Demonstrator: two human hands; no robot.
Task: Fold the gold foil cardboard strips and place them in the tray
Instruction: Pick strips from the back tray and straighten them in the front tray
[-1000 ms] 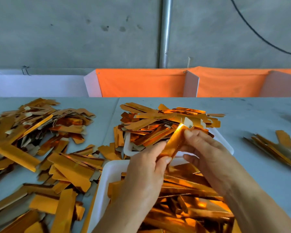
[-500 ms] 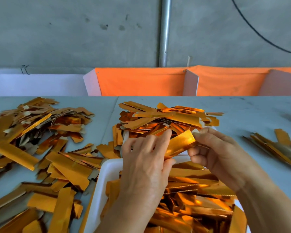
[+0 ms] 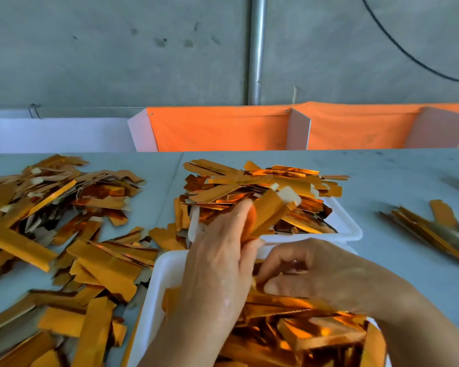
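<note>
Head view, looking down on a pale grey bench (image 3: 382, 181) pretty much covered in shiny gold foil cardboard. One flat strip (image 3: 269, 213) is pinched in the left hand (image 3: 217, 263) between thumb and curled fingers and is held tilted up and away over the far white tray (image 3: 353, 229); its white unfoiled end tab can be seen at the top. The right hand (image 3: 326, 274) is seen low over the near white tray (image 3: 159, 282), fingers curled down into the mirror-bright strips (image 3: 316, 335) lying there, but whether anything is actually gripped can't be told. The far tray is heaped with more strips (image 3: 252, 184), stacked flat and crisscrossed, some spilling over its left rim. A big loose pile (image 3: 64, 223) is spread across the left of the bench, with brown cardboard backs showing among the foil faces. A smaller bundle (image 3: 429, 226) is laid well apart on the right. Orange fabric panels (image 3: 217, 131) with white dividers are lined up behind the bench, under a rough concrete wall with a metal pipe (image 3: 256, 49).
</note>
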